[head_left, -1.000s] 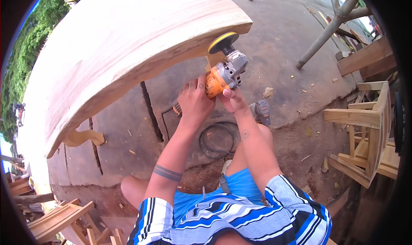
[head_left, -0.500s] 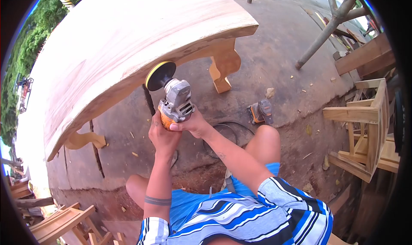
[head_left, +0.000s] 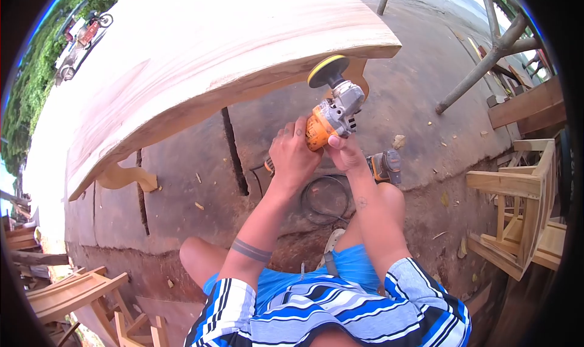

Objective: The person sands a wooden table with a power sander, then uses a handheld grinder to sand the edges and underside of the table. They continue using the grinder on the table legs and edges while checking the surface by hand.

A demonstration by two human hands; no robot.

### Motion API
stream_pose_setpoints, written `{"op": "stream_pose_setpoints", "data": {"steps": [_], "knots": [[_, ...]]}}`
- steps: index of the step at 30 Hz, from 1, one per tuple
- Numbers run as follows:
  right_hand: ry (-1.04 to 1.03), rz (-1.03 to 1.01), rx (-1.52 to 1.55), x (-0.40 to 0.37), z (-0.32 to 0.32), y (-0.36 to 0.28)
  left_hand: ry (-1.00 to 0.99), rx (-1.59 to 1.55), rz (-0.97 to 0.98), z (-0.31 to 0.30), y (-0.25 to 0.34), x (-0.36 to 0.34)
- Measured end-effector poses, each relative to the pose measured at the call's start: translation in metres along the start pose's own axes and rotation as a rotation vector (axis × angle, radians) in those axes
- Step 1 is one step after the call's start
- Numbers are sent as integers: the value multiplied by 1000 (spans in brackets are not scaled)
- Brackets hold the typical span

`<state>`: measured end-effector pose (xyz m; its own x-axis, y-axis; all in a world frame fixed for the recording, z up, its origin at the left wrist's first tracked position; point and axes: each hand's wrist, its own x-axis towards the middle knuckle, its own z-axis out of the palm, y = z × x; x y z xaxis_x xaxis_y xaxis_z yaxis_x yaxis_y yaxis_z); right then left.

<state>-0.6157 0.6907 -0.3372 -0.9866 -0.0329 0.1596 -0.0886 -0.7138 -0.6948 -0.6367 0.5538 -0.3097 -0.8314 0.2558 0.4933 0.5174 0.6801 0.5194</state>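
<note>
Both hands hold an orange and grey angle grinder [head_left: 331,117]. My left hand [head_left: 294,153] wraps the orange rear body. My right hand [head_left: 344,153] grips it from the right, just below the grey head. The grinder's yellow-rimmed black sanding disc [head_left: 327,71] presses against the underside edge of a large pale wooden tabletop [head_left: 201,49], near its right end. A carved table leg is partly hidden behind the disc. A black power cord [head_left: 325,198] loops on the ground below my hands.
A second orange power tool [head_left: 385,165] lies on the concrete by my right knee. A wooden stool frame [head_left: 523,195] stands at right, wooden parts [head_left: 79,292] lie at bottom left. Another carved table leg [head_left: 128,178] shows at left. Metal legs [head_left: 486,55] stand at top right.
The grinder has swept right along the tabletop's lower edge, from the middle of the edge back to the right end. Both hands moved with it.
</note>
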Motion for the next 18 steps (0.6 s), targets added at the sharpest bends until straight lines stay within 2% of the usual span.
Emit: {"op": "stream_pose_setpoints", "data": {"steps": [5, 14, 16, 18], "knots": [[23, -24, -66, 0, 26, 22, 38, -64, -28, -25, -21, -12], [22, 34, -181, 6, 153, 94, 102, -292, -140, -113, -103, -53], [4, 97, -253, 8, 171, 114, 158, -377, -159, -123, -120, -63], [-18, 67, -395, 7, 185, 136, 212, -393, -185, -134, -138, -77]]}}
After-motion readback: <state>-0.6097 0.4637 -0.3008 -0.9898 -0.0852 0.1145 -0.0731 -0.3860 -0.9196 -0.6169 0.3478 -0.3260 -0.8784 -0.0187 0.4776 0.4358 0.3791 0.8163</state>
